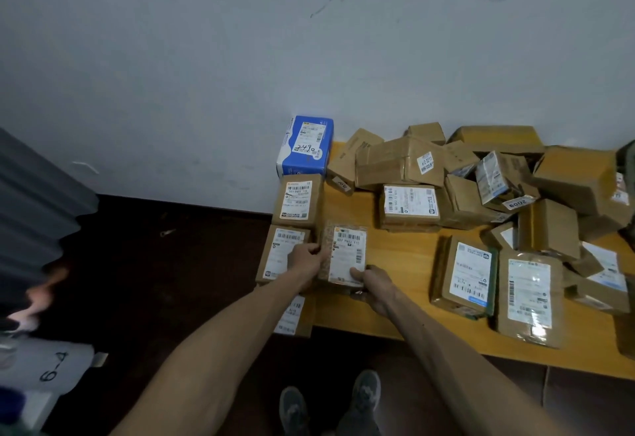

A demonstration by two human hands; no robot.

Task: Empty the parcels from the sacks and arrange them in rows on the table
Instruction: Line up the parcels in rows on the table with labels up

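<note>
Both my hands hold one small brown parcel (343, 253) with a white label, low over the wooden table (405, 253) near its left end. My left hand (304, 260) grips its left edge and my right hand (371, 281) its near right corner. Left of it, along the table's left edge, runs a row: a blue box (305, 147) at the wall, then a brown labelled parcel (298, 200), another (280, 253) partly under my left hand, and one (292, 315) under my forearm. A jumbled heap of brown parcels (481, 174) fills the back right.
Two flat labelled parcels (467, 274) (531, 298) lie side by side near the table's front edge at right. A white sack marked "6-4" (51, 367) lies on the dark floor at left, below a grey corrugated panel (34, 202). My shoes (330, 404) stand before the table.
</note>
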